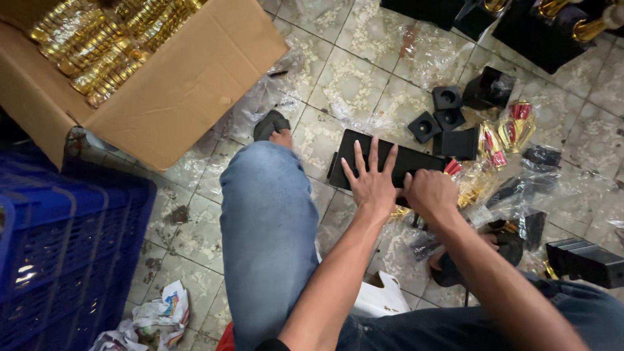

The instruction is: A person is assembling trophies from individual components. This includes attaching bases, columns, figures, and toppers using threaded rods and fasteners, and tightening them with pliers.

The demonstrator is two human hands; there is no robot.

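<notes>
My left hand point(372, 181) lies flat with fingers spread on a long black rectangular base point(416, 160) that rests on the tiled floor. My right hand point(431, 193) is closed in a fist at the base's near right edge, gripping something small that I cannot make out. Gold and red trophy parts in clear plastic point(500, 138) lie just right of the base. My left knee in blue jeans point(266, 221) is beside my left arm.
An open cardboard box point(175, 84) of gold parts stands at upper left. A blue plastic crate point(58, 253) is at left. Small black square blocks point(442, 110) lie beyond the base. Clear plastic wrap and crumpled paper point(159, 318) litter the floor.
</notes>
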